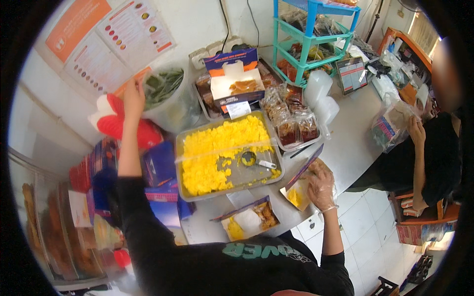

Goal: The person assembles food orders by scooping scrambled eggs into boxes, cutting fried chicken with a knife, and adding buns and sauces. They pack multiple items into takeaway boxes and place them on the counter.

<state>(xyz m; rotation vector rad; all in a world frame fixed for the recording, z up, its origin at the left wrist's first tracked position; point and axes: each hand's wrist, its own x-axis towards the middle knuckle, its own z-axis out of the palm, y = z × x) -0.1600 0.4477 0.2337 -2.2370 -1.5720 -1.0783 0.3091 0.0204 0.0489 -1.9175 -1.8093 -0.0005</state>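
Observation:
My left hand (133, 98) reaches up to the rim of a clear plastic container of green leaves (170, 96) at the back left, fingers at its edge. My right hand (321, 186), in a clear plastic glove, holds an open cardboard food box (300, 190) with a bit of yellow food in it at the counter's front edge. Between the hands stands a large metal tray (183, 190) of yellow rice with a round scoop (249, 159) lying in its bare part. A second open box (249, 219) with rice and fried pieces sits near my chest.
A tray of bagged brown snacks (291, 126) and an open box (234, 81) stand behind the rice. A teal rack (308, 44) is at the back. A red and white object (116, 121) lies left. Another person in black (429, 153) stands at the right.

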